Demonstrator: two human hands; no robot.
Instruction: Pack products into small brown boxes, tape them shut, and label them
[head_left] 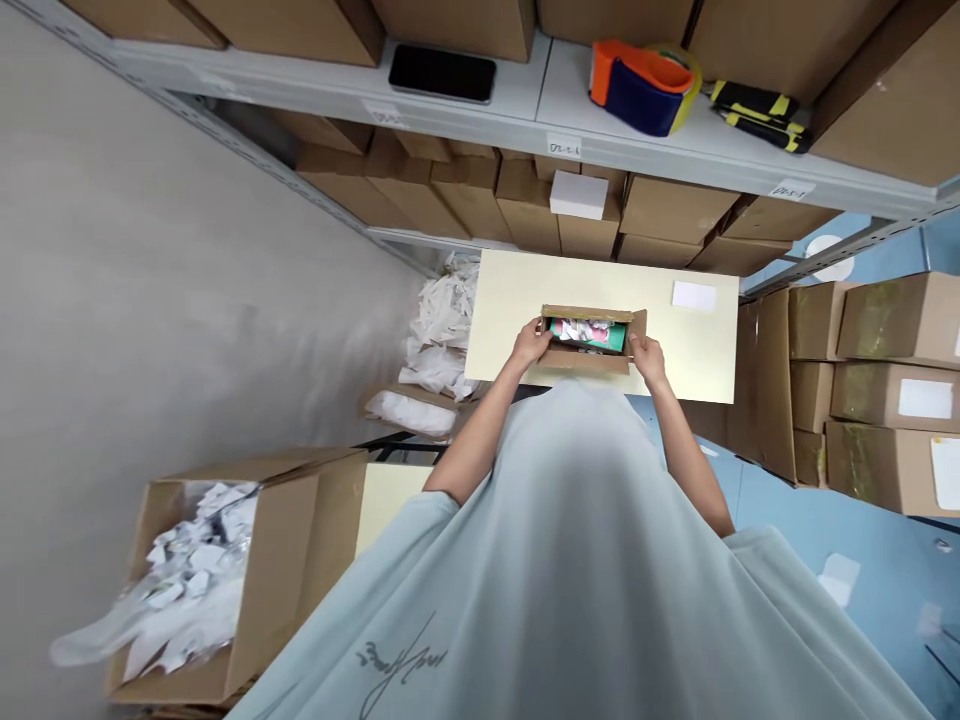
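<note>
A small cardboard box [589, 362] stands on the pale yellow tabletop [517, 290] in front of me, its flaps folded outward. Inside lies a green package [616, 336] with a white and pink pattern; its exact kind I cannot make out. My left hand [532, 342] grips the box's left end, fingers curled over the edge. At the opposite end, my right hand [646, 358] holds the right side by the raised flap. A white paper slip [694, 296] lies on the table to the right.
Above the table, a shelf holds a phone [442, 74], a tape roll with an orange and blue piece [643, 85], and black-yellow cutters [761, 112]. Brown boxes [892, 390] are stacked at right. A carton of scrap paper [285, 570] stands lower left.
</note>
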